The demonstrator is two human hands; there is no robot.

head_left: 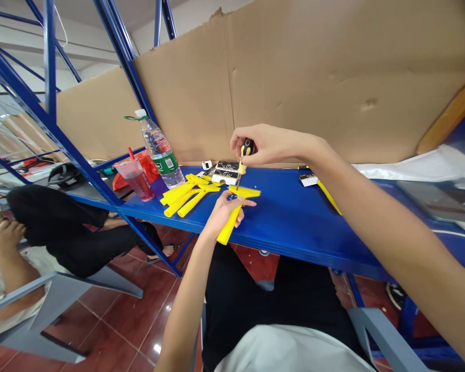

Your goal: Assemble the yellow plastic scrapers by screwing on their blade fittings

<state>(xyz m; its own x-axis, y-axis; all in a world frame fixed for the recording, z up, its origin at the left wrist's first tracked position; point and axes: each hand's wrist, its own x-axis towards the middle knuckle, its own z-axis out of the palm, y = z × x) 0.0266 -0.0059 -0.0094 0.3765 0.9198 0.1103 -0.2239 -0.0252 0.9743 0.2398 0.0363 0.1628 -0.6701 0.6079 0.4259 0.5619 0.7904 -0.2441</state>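
My left hand (225, 212) is wrapped round a yellow T-shaped plastic scraper (228, 227), its wide head lying on the blue table. Above that head, my right hand (258, 142) grips a screwdriver (248, 146) by its black and yellow handle. The shaft points down and the tip meets the scraper's head or sits very close to it; I cannot tell which. Left of my hands lie several more yellow scrapers (189, 196) in a pile. Black and white printed packs (228, 173) rest behind the screwdriver.
A water bottle (163, 155) and a pink drink cup (135, 178) stand at the left. Further right are another yellow tool (328, 196), a small pack (308, 179) and a tablet-like device (437, 199). Cardboard (294, 77) walls the back. A seated person (62, 232) is at the left.
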